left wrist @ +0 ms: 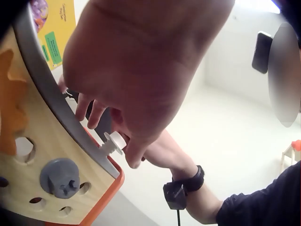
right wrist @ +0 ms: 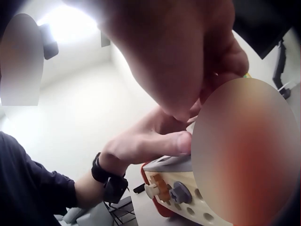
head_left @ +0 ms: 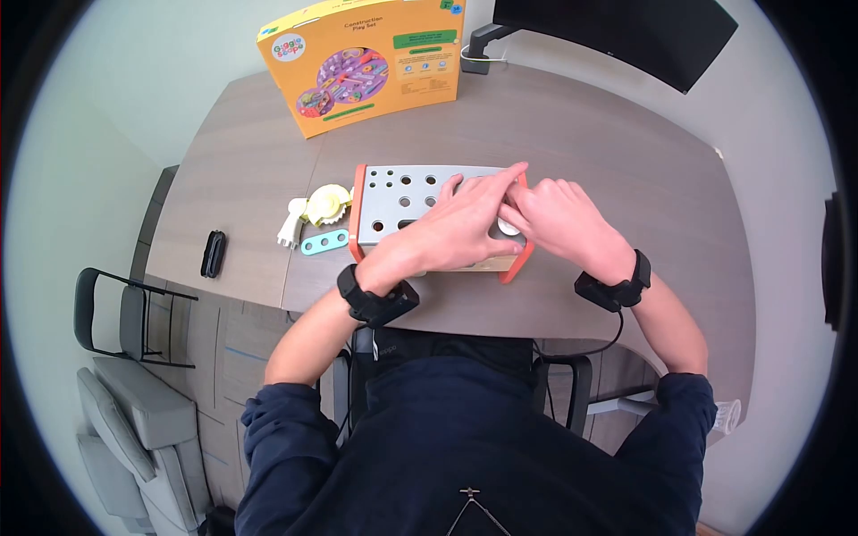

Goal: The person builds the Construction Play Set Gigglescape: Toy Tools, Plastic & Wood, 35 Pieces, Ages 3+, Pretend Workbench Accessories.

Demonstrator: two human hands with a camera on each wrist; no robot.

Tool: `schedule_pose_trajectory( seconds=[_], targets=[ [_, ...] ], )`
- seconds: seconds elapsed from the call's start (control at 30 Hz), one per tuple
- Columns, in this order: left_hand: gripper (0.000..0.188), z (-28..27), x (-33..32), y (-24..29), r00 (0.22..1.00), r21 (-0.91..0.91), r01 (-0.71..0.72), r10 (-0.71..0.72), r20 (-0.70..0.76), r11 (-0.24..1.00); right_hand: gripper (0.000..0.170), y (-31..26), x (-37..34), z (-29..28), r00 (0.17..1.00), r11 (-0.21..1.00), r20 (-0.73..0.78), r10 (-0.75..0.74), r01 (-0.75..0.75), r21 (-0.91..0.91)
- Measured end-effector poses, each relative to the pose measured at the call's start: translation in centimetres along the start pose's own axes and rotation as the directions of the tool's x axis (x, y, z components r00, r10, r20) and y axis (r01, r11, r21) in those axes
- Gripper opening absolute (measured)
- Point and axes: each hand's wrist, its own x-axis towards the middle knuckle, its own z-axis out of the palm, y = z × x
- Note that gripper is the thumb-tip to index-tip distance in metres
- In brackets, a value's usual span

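Observation:
A toy workbench (head_left: 393, 192) with a grey holed top and red-orange ends stands in front of the person. Over its right half reaches the left hand (head_left: 469, 214), fingers extended toward the back corner, thumb apart. The right hand (head_left: 559, 219) comes in from the right with curled fingers, meeting the left fingertips; I cannot tell whether it grips anything. A white toy screw (left wrist: 113, 141) with a round flange stands in the top's right end, close by the left thumb. On the wooden front are a grey screw (left wrist: 61, 179) and an orange gear (left wrist: 10, 106).
Left of the workbench lie a teal strip with holes (head_left: 324, 242), a pale yellow toothed piece (head_left: 328, 205) and a whitish toy hammer (head_left: 292, 223). A black case (head_left: 213, 254) lies further left. Behind stand a yellow box (head_left: 357, 71) and a monitor (head_left: 617, 36).

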Motion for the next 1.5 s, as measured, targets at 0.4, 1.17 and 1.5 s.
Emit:
schedule_pose_trajectory(
  seconds=[0.4,1.17,1.5],
  targets=[
    [0.100,-1.2,-0.3,-1.5,0.998,-0.143,-0.049,0.055,0.044,0.989,0.018,2.3,-0.2,2.4,0.874,0.769,-0.283,-0.394,0.483,0.420],
    [0.098,0.0,-0.1,-0.6,0.999,0.016,-0.036,0.036,0.014,0.999,0.017,0.0,-0.3,-0.7,0.996,0.989,0.074,0.053,-0.062,0.130],
    [0.098,-1.3,0.1,-0.2,0.993,-0.080,0.029,-0.019,0.119,0.996,0.020,1.3,-0.9,1.4,0.952,0.866,-0.234,-0.197,0.280,0.414]
  ],
)
